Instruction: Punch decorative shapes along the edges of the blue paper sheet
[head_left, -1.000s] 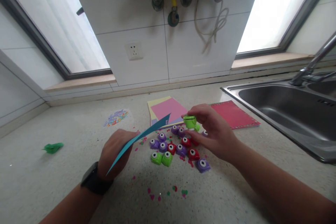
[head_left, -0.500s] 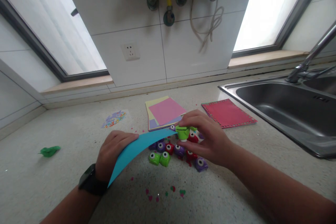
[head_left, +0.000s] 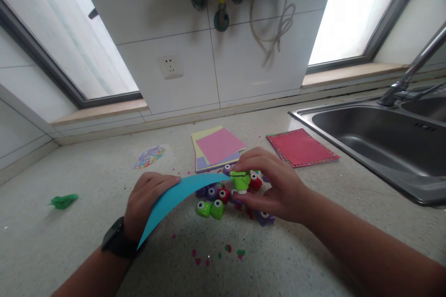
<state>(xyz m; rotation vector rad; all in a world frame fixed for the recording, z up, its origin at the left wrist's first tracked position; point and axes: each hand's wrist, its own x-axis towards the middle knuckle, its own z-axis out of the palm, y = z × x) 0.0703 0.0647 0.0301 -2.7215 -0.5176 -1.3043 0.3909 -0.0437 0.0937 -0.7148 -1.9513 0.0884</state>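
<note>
Two hands at work over a speckled countertop (head_left: pixel 313 250). Since a second ago the blue paper sheet (head_left: pixel 174 197) has swung from a steep upward tilt down to a shallow arc, and its far tip now meets the green paper punch (head_left: pixel 241 180), which was then held clear of it, higher and farther back. Half a second ago the two were already together; since then little has shifted beyond a slight drift of the camera.

Left hand (head_left: pixel 144 202), a dark watch (head_left: pixel 116 243) on its wrist, fingers curled closed on the near end of the sheet. Right hand (head_left: pixel 275 185) pinches the punch between thumb below and fingers on top, closed firmly on it.

The sheet is plain blue, narrow as seen here, bowed upward along its length. Long axis runs from lower left near the watch to upper right, the tip pointing at the punch's mouth. The punch is small, bright green, with a pale underside; held just above a cluster of small punches (head_left: pixel 223 197) in purple, red and green lying on the countertop.

Behind the cluster: a stack of coloured paper sheets (head_left: pixel 216 146), pink on top. To its right a red sheet (head_left: pixel 301 147) with punched edges. Confetti pile (head_left: pixel 149 157) at left, a crumpled green scrap (head_left: pixel 63 201) farther left. Steel sink (head_left: pixel 383 144) at right.
</note>
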